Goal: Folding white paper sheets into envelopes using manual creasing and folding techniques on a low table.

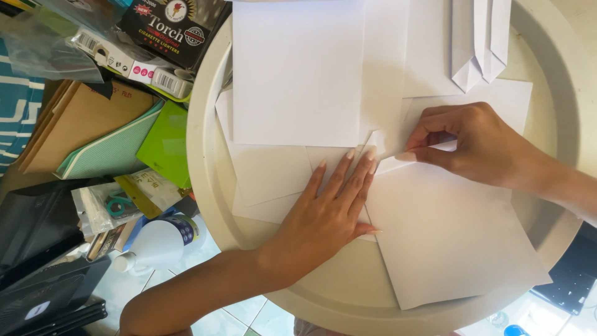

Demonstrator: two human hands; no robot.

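Fingers flat on white paper

The sheets of paper are plain white and matt, smooth apart from sharp creases. The round tray beneath them looks like cream plastic with a dull, even finish. Beside it lie a brown cardboard folder, a glossy green plastic sleeve and a white plastic bottle.
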